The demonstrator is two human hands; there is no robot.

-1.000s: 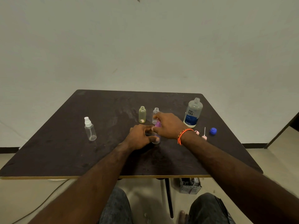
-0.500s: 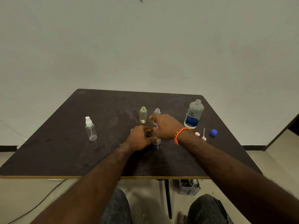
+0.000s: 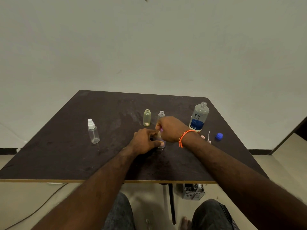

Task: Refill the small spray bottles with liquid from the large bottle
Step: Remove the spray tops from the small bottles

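Small clear plastic spray bottle [image 3: 160, 143] stands gripped in my left hand [image 3: 146, 141]; my right hand [image 3: 171, 128] pinches its purple top; the big capless bottle [image 3: 198, 117] reads "re-nu".

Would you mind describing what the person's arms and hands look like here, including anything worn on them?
Both forearms are bare, with no sleeves in view. The right hand has an orange cord bracelet wrapped round the wrist in thin strands. The left hand and its wrist carry nothing visible: no watch, ring or glove shows. No markings can be made out on either arm.
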